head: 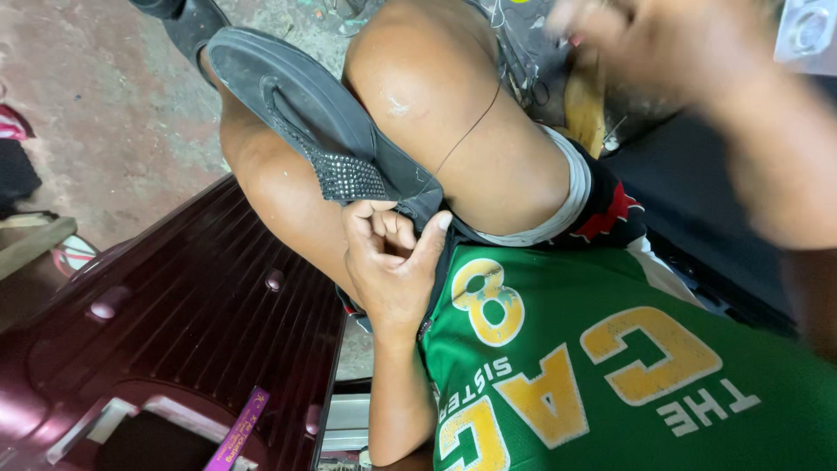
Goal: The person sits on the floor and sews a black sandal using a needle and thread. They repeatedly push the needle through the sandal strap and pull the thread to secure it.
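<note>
One sandal (301, 113) (sole up) runs diagonally, heel pinched by left hand (391, 262).

This looks like a small, informal repair workshop, probably for shoes and bags, set at floor level. The floor (113, 105) is bare, stained concrete. A dark maroon hard-shell suitcase (183, 331) with ribbed sides lies flat beside the seated person. A worn black flip-flop sandal (296, 105) with a studded strap rests across the knee, a thin thread (471, 131) running from it. Clutter at the top edge is too blurred to identify.
</note>
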